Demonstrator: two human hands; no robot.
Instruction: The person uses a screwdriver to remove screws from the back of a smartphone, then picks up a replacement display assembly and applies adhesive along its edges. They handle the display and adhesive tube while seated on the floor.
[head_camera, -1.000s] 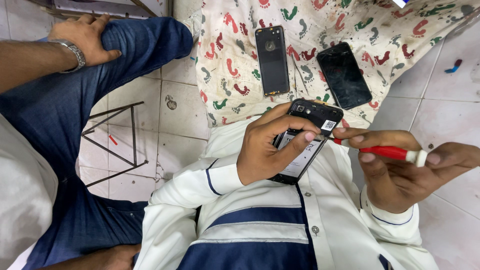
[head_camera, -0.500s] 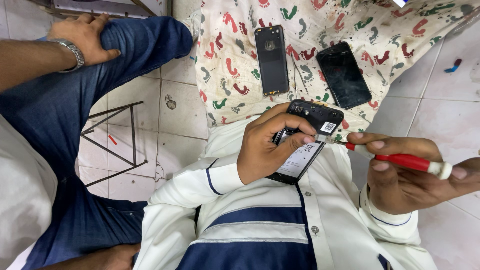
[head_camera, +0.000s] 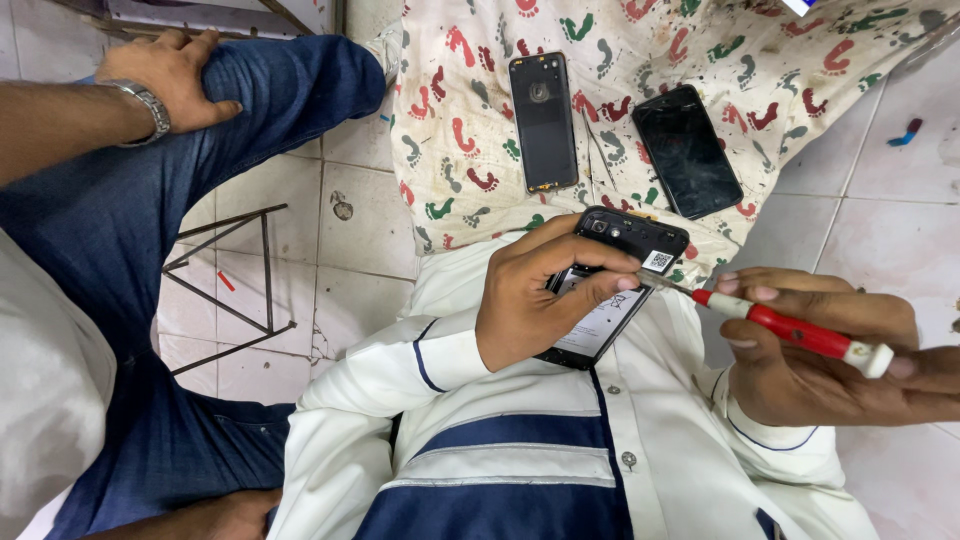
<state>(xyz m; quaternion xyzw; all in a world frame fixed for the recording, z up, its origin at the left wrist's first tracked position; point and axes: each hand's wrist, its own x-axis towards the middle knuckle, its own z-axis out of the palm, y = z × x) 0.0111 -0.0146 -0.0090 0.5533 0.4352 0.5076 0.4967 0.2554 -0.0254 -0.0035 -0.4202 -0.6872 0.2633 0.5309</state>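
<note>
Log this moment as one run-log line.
left hand: holds opened phone | right hand: holds red screwdriver, tip at phone | cloth: back cover, screen

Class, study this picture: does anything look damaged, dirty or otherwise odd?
Yes. The phone in the left hand has its back off, insides bare; the removed back cover lies on the stained footprint cloth. The right hand holds a red screwdriver to it.

The left hand (head_camera: 530, 300) reaches in from a white sleeve, palm down, fingers curled closed in a grip with the thumb pressed along the top. The right hand (head_camera: 830, 350) enters from the right, fingers and thumb pinched shut, forefinger extended leftward.
</note>
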